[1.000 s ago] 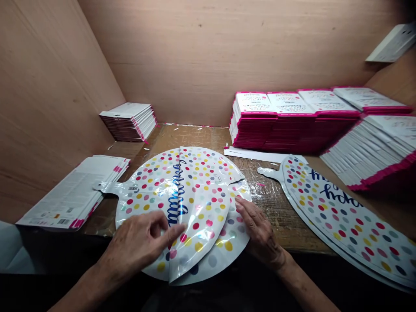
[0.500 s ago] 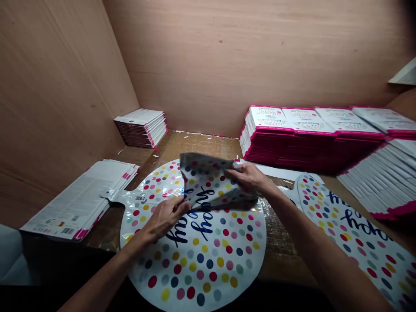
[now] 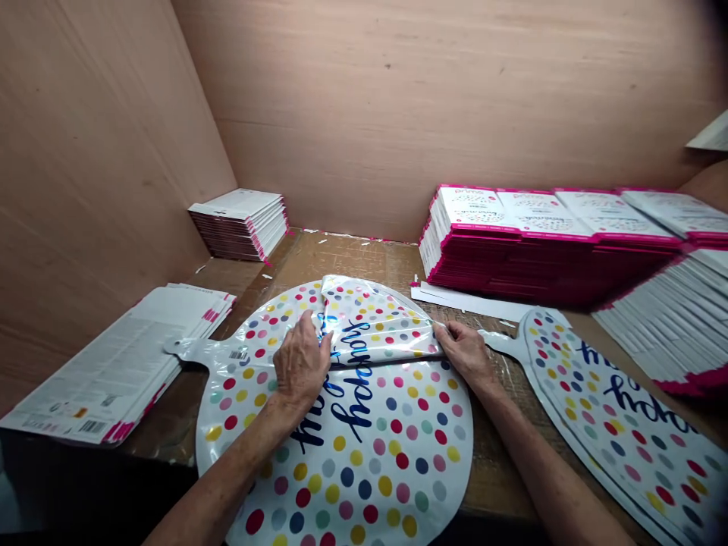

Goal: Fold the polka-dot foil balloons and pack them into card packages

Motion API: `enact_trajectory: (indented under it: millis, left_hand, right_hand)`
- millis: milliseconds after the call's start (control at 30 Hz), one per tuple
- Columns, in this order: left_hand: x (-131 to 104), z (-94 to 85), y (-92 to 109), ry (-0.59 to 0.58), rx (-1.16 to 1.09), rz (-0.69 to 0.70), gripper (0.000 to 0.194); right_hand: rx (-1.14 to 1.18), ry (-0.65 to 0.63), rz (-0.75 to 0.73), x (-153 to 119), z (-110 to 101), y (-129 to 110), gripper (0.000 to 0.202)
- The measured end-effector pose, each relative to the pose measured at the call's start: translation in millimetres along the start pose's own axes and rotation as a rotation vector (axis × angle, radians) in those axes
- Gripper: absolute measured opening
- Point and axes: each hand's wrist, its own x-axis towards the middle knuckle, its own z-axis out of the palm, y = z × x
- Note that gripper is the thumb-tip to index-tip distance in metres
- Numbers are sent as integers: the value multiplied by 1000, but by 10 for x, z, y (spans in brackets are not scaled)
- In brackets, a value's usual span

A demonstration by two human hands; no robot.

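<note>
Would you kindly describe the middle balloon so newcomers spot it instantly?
Start at the brown tabletop. Its near middle holds the round, dotted foil balloon. Unlike the equally dotted right-side balloons, it bears folded foil between the left hand and right hand.

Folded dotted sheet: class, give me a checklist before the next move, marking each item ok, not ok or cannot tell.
Left hand at the left edge of the folded dotted sheet: ok.
Right hand at its right end: ok.
Folded dotted sheet lying on the large dotted sheet: ok.
Large dotted sheet wholly on the table: not ok, near part passes the front edge.
Tail clear of the left card stack: not ok, overlaps it in view.
Layers inside the fold smooth: cannot tell, hidden.
</note>
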Motion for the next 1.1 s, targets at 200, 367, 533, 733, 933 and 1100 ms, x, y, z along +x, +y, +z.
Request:
enact_trajectory:
  millis: [200, 367, 533, 733, 933, 1100]
  left_hand:
    - [117, 289, -5, -115, 157, 449, 69]
    - [145, 441, -114, -132, 191, 438, 74]
    - [185, 459, -149, -167, 117, 390, 79]
    - [223, 327, -148, -205, -72, 350, 74]
    - [-496, 70, 206, -315, -790, -147, 62]
    - [-606, -3, 88, -383, -1308, -397, 47]
  right_hand:
    - [-217, 43, -151, -116, -94, -135, 35]
    - [-524, -270, -769, -200, 41, -628, 47]
    - [-727, -450, -615, -23, 310, -850, 42]
    - [-675, -440, -498, -384, 39, -684, 11]
    - [-646, -421, -297, -883, -47, -1123, 35]
    - [-235, -522, -815, -1142, -38, -1123, 83]
